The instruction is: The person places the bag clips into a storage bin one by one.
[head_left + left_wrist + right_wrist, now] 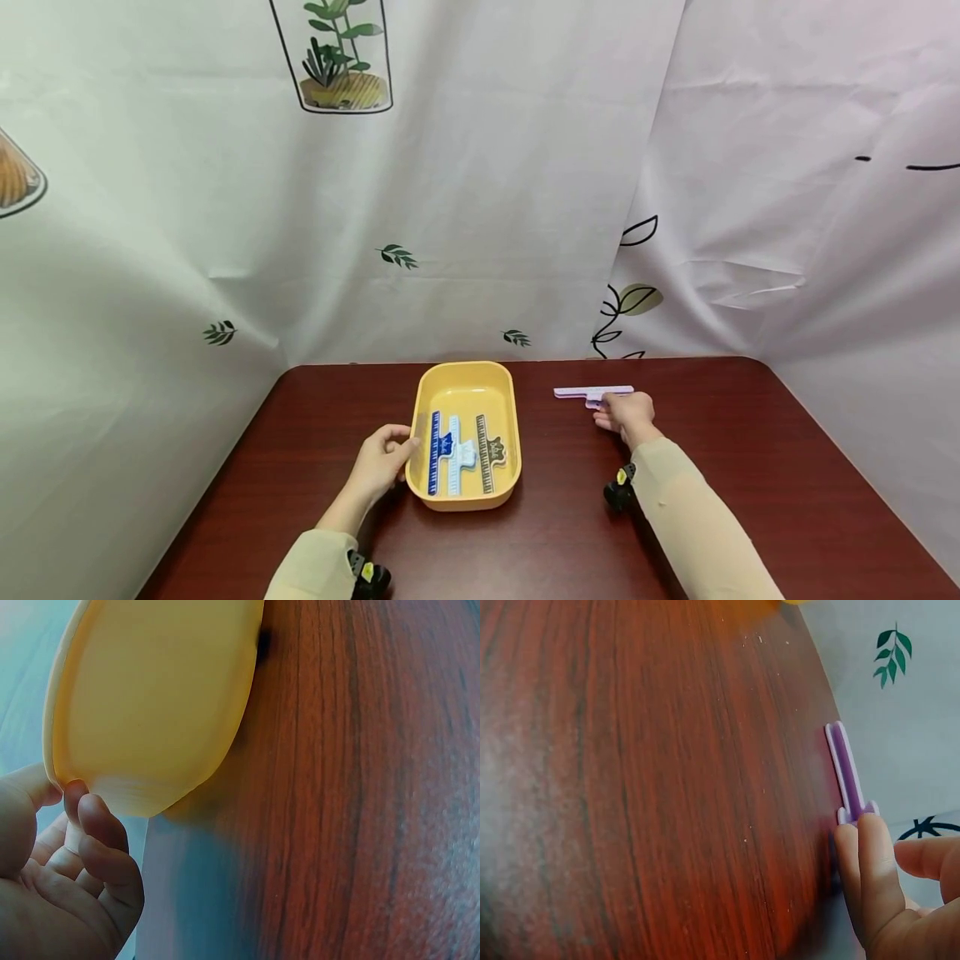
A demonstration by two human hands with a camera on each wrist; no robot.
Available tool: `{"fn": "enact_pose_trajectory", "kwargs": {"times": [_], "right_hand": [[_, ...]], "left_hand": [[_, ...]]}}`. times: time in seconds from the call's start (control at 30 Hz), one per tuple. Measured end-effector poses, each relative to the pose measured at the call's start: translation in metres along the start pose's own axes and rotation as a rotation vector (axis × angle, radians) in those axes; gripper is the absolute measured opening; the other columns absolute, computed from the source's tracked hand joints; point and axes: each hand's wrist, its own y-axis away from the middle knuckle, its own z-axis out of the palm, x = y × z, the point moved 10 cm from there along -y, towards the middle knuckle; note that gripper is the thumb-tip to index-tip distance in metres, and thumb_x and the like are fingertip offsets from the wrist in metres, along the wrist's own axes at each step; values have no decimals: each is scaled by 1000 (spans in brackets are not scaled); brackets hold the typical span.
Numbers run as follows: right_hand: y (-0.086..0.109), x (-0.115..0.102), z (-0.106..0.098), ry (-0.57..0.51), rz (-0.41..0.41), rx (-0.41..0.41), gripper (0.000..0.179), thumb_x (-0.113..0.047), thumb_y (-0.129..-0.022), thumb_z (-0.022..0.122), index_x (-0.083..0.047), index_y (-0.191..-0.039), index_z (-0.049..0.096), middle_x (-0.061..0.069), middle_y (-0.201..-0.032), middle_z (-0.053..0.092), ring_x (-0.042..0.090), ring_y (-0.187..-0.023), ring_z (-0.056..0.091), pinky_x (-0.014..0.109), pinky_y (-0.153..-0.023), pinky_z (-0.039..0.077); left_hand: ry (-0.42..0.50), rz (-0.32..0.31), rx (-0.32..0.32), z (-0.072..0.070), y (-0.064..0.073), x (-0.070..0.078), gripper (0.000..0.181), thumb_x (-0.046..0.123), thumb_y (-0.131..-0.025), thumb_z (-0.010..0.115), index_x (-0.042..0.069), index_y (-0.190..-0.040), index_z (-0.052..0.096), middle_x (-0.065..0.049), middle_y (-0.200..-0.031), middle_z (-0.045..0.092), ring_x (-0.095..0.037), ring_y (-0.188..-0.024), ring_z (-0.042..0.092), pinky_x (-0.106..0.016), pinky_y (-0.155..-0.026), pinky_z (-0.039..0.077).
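Observation:
A yellow plastic basin (pixel 468 375) stands on the table, its left rim pinched between the thumb and fingers of my left hand (pixel 381 458). Inside it lie a dark blue ruler clip (pixel 435 454), a light blue one (pixel 455 457) and a dark grey one (pixel 486 454), side by side. To the right of the basin, my right hand (pixel 628 414) grips the handle part of a purple ruler clip (pixel 573 392) near the table's back edge. In the right wrist view the long bar of the purple clip (pixel 845 761) sticks out past my fingertips (pixel 874 829).
The dark red wooden table (pixel 555 533) has its back edge close to a white printed cloth (pixel 487 208) that hangs behind and at both sides. A small black camera is strapped at each wrist, over the pale sleeves (pixel 697 517).

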Motion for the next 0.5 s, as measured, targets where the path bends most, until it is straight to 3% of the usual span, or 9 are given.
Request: {"fn": "enact_pose_trajectory", "kwargs": {"times": [0.3, 0.5], "right_hand": [[-6, 4, -1, 4, 46, 38, 34, 1, -89, 50, 17, -119, 44, 7, -58, 63, 15, -48, 65, 29, -52, 56], [-9, 3, -4, 92, 28, 93, 39, -6, -85, 53, 13, -119, 49, 4, -67, 60, 11, -49, 62, 27, -50, 55]], "left_hand": [[5, 4, -3, 1, 0, 1, 29, 15, -89, 62, -1, -113, 55, -2, -56, 47, -14, -44, 45, -24, -39, 34], [16, 8, -1, 0, -1, 1, 29, 14, -88, 63, -1, -112, 56, -3, -56, 47, -13, -43, 45, -23, -38, 33]]}}
